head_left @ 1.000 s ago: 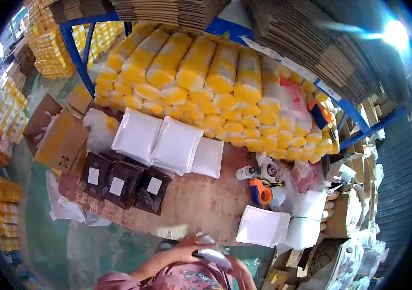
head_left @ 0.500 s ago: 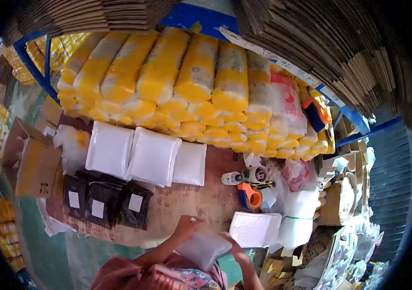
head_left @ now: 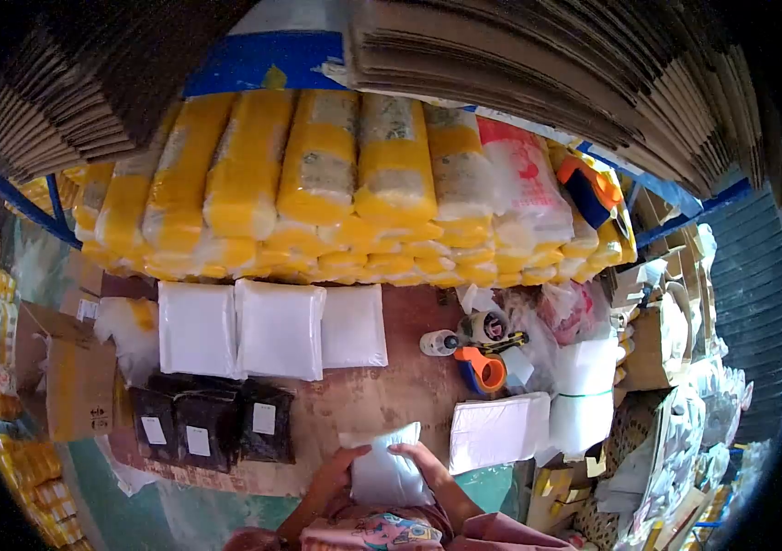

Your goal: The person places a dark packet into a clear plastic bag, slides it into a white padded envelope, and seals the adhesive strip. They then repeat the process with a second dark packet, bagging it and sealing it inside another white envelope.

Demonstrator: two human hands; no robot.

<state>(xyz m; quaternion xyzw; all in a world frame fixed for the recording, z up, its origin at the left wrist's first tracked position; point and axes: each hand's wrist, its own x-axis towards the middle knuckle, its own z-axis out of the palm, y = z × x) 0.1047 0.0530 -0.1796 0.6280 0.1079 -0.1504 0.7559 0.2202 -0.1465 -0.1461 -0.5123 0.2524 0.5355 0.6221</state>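
Note:
My left hand [head_left: 338, 466] and my right hand [head_left: 418, 459] hold a pale, translucent plastic packet [head_left: 385, 472] upright by its two sides, close to my body at the table's front edge. The fingers of both hands are closed on it, thumbs on the near face. Ahead and left lie black plastic packages [head_left: 205, 413] with white labels. Behind those are several stacks of white packages [head_left: 279, 329]. To the right of my right hand lies a flat white package [head_left: 499, 430], with an orange and blue tape dispenser [head_left: 483, 371] just beyond it.
Bundles in yellow wrapping [head_left: 322, 165] are piled along the back. Flattened cardboard [head_left: 538, 64] hangs overhead on a blue rack. A white bottle [head_left: 438, 343] and a clear plastic roll [head_left: 584, 404] stand at right. An open cardboard box [head_left: 78, 386] is at left.
The packet has risen and turned upright in front of me. My left hand has come down to its left side, my right hand to its right side. The camera view has levelled.

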